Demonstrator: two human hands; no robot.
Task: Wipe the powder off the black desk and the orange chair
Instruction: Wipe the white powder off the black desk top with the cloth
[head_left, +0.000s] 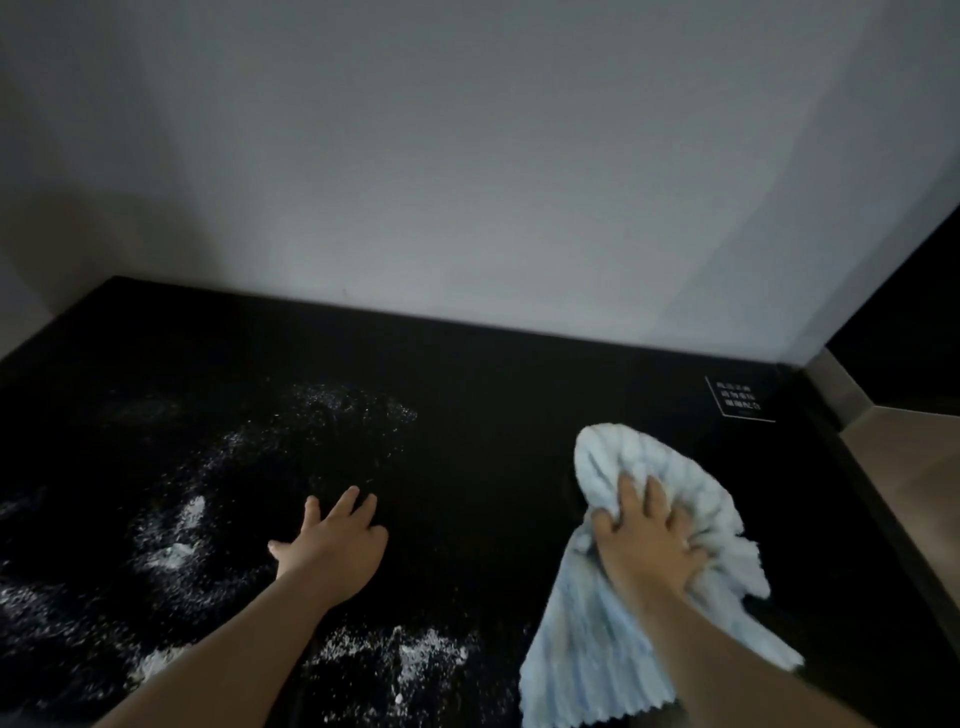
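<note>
while the right hand (647, 540) bunches the pale blue ribbed microfibre cloth (623, 623), the scattered white powder (176, 535) lies off to its left.

the right hand's fingers curl into the cloth and press it on the glossy black counter (493, 415) at the right side, where the surface looks dark and bare. the left hand (332, 545) rests flat, fingers spread and holding nothing, in the middle of the powder, which spreads from the far centre to the near edge. so the left hand is nearer the mess, yet the cloth must likely sweep leftward across to reach it. the orange chair is not in view.
</note>
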